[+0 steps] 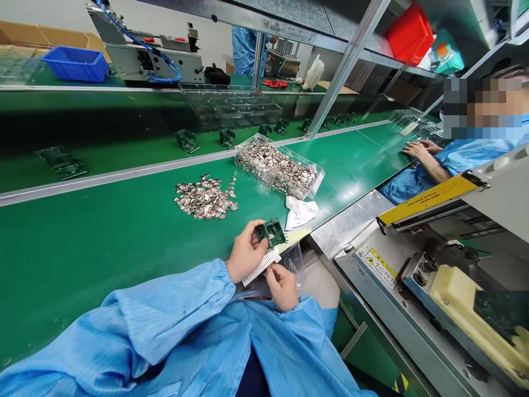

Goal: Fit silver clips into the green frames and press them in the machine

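Observation:
My left hand [247, 252] pinches a small green circuit board part [270, 232] at its left side, above the table's front edge. Just below the part lies a white ribbed strip [261, 267], running slantwise between my two hands. My right hand [283, 286] has its thumb and forefinger closed at the lower right side of the strip. A loose pile of small metal pieces [205, 197] lies on the green table [136, 231], beyond my left hand. Farther right, a clear tray [316, 186] is filled with similar metal pieces [281, 165].
A crumpled white cloth [301, 213] lies near the table edge. Green assemblies [187, 141] stand in a row along the belt [124, 138]. At right are a machine [413, 275] and another person's hands [421, 150]. A metal post [347, 69] rises behind the tray.

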Tool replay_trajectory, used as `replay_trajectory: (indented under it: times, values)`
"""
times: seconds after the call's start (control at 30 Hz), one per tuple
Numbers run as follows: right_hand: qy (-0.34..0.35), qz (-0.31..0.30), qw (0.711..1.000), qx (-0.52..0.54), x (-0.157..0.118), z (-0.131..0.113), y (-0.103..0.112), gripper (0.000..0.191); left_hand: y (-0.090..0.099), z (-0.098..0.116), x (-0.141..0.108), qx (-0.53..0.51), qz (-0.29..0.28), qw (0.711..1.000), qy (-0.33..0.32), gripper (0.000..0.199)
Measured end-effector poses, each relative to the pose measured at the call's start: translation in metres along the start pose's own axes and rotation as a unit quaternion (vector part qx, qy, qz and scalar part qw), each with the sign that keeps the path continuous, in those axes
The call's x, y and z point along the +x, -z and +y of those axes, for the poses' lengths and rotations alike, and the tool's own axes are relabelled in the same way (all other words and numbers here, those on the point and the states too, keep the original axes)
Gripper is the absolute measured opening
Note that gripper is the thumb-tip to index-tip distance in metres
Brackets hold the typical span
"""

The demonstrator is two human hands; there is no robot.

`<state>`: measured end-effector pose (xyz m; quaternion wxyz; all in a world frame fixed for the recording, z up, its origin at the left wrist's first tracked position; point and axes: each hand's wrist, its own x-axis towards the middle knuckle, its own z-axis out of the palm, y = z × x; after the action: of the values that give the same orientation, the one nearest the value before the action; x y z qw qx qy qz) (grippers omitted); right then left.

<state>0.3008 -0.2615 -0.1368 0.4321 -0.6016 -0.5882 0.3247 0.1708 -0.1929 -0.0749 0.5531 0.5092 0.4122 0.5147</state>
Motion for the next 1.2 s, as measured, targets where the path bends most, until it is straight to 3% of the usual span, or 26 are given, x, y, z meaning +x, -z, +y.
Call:
replay_trajectory:
  times: [0.2,0.33,0.43,0.57,0.63,0.77,0.9,1.07,1.2]
  values:
    - [-0.079,-0.044,0.996,0.008,0.005,-0.002,0.033,0.032,0.002,0.0,-0.002,-0.004,-0.001,1.0,-0.006,0.039]
    - [-0.092,0.024,0.995,0.03,0.008,-0.023,0.061,0.026,0.002,0.0,-0.004,0.004,0.018,1.0,-0.018,0.036]
    - [-0.053,0.051,0.995,0.073,0.016,-0.042,0.07,0.021,0.002,0.0,-0.006,0.026,0.035,0.998,-0.042,0.034]
    - [0.081,0.065,0.989,0.104,0.032,-0.055,0.058,0.012,0.001,0.002,-0.009,0.062,0.055,0.995,-0.06,0.032]
    - [0.108,0.073,0.984,0.124,0.039,-0.054,0.049,0.012,0.0,0.002,-0.01,0.076,0.064,0.993,-0.06,0.032]
    - [0.102,0.055,0.985,0.13,0.046,-0.051,0.038,0.013,-0.001,0.004,-0.01,0.079,0.08,0.992,-0.055,0.03]
    - [0.108,0.092,0.986,0.088,0.051,-0.057,0.029,0.007,0.0,0.008,-0.009,0.072,0.074,0.994,-0.041,0.029]
    - [0.035,0.116,0.99,0.073,0.053,-0.07,0.008,0.009,0.002,0.01,-0.011,0.047,0.054,0.997,-0.034,0.03]
    - [0.016,0.128,0.99,0.056,0.051,-0.075,0.001,0.01,0.005,0.008,-0.016,0.055,0.047,0.997,-0.021,0.03]
